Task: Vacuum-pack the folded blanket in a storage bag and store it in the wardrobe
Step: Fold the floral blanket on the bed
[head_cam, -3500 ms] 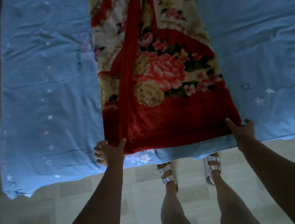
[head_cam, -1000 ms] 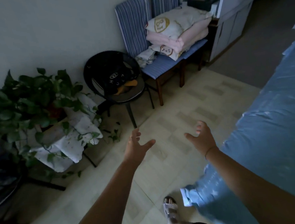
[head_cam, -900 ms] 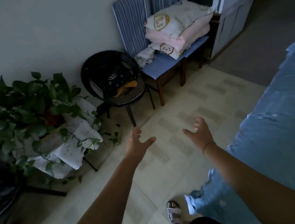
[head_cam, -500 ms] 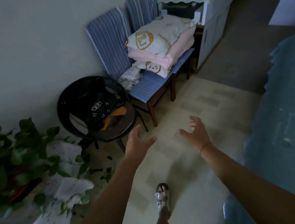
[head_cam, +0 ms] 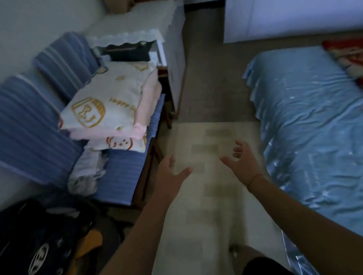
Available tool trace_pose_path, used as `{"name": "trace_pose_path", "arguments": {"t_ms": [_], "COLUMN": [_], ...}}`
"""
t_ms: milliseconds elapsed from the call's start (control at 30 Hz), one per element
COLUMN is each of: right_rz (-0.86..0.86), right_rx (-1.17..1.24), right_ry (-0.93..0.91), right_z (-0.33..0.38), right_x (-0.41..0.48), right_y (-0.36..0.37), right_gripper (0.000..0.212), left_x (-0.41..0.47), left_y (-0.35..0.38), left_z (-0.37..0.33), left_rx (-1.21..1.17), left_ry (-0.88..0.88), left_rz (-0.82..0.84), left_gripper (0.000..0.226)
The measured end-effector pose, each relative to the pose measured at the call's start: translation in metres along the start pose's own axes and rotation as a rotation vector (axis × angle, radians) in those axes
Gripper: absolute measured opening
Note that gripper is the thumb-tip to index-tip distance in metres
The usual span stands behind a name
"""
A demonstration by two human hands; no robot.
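Two empty hands, left hand point(head_cam: 170, 175) and right hand point(head_cam: 241, 165), fingers spread.
Blanket point(head_cam: 359, 62) lies far right on the bed point(head_cam: 317, 137); fetch the storage bag first. None visible, though it's dim.

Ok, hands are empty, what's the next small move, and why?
Probably step forward along the floor to look for a storage bag: left hand and right hand hold nothing, the blanket lies on the bed, and no bag shows here.

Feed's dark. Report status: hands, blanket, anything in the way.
Both open, empty: left hand, right hand. Far right, blanket on bed, not held. Close left, chair with stacked bedding.
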State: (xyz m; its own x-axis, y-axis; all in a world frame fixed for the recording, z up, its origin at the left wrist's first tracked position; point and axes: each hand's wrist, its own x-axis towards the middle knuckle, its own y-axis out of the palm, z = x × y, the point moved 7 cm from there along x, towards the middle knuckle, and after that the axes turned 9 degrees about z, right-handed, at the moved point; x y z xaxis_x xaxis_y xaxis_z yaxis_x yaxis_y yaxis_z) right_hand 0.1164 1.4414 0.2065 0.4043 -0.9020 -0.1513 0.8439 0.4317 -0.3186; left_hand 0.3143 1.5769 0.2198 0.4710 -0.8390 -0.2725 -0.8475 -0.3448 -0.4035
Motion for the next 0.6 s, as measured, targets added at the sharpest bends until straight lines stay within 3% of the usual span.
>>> {"name": "trace_pose_path", "arguments": {"t_ms": [200, 600], "right_rz": [-0.159, -0.251], "right_rx": [0.073, 0.109], "right_ry": [0.024, 0.033], "right_z": [-0.005, 0.036], "right_x": [0.177, 0.492], "right_y": [-0.052, -0.153], "right_gripper": [0.068, 0.078], "left_x": [0.183, 0.482], "left_y": [0.04, 0.1], "left_z": [-0.07, -0.209], "left_rx": [0.039, 0.056], "left_ry": [0.101, 0.124], "left_rz": [0.117, 0.245], "left_gripper": [0.069, 0.068]}}
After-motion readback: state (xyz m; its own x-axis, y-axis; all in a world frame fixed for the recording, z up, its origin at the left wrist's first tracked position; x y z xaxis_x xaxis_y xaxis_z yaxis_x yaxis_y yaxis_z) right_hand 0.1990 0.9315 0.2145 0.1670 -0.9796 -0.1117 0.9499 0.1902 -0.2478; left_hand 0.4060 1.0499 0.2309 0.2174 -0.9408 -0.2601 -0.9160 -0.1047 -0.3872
